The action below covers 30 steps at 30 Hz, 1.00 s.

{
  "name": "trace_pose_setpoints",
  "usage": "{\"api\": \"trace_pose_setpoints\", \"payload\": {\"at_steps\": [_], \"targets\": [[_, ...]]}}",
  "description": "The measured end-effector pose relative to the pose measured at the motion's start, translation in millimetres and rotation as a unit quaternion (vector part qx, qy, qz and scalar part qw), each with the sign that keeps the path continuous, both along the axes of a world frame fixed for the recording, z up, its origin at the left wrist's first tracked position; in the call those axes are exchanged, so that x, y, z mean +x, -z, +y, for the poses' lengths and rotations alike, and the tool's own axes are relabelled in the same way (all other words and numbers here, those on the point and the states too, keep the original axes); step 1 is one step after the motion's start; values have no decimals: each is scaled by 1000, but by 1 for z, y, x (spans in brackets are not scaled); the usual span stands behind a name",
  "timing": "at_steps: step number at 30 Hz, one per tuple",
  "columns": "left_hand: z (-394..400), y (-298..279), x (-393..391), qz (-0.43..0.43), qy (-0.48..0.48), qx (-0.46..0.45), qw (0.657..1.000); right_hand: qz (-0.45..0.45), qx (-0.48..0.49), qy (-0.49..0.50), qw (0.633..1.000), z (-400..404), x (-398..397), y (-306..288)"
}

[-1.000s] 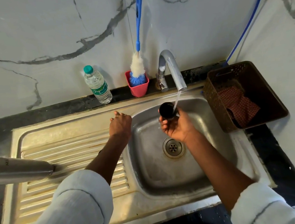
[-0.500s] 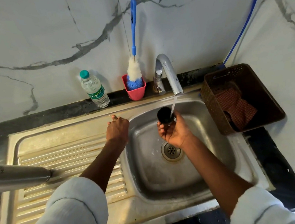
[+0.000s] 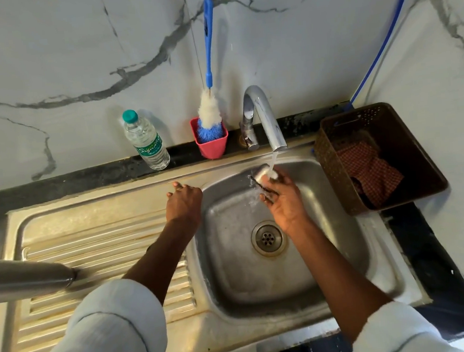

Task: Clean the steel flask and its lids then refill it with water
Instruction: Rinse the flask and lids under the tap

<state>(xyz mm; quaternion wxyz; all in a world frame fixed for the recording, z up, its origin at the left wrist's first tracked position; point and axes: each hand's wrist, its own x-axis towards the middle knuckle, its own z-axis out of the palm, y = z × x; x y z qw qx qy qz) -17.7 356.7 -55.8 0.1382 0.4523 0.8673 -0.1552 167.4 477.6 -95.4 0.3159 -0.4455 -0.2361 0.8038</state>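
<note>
Lid (image 3: 264, 174) being gripped in right hand (image 3: 284, 199), rinsed under tap stream (image 3: 272, 162). Left hand (image 3: 184, 201) being rested relaxed on sink rim (image 3: 142, 195). Steel flask (image 3: 23, 278) lying far left of it. Next: flask likely to be washed.

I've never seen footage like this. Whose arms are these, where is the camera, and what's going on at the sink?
No robot here: a person wears a camera on the head, looking down at their own arms. The right hand holds a small flask lid under water running from the tap, over the steel sink. The left hand rests on the sink's edge and holds nothing. The steel flask lies on the ribbed draining board at far left. Behind stand a water bottle, a bottle brush in a pink cup, and a brown basket holding a checked cloth.
</note>
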Motion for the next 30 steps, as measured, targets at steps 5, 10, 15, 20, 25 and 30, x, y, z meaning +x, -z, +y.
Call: {"api": "trace_pose_setpoints", "payload": {"at_steps": [5, 10, 15, 20, 25, 30], "targets": [[1, -3, 0, 3, 2, -16, 1000, -2, -126, -78, 989, -11, -4, -2], [2, -1, 0, 3, 4, -24, 1000, -36, -191, -10, 981, -4, 13, 13], [1, 0, 0, 3, 1, -17, 1000, 55, -268, -63, 960, -15, 5, 10], [0, -4, 0, -7, -5, -2, 1000, 69, -305, -27, 950, -8, 7, 16], [-3, -2, -2, -6, -4, -1, 1000, 7, -215, -80, 973, -8, 9, 6], [-3, -3, -1, -10, -3, 10, 1000, -149, 88, -67, 983, -1, 3, 15]]}}
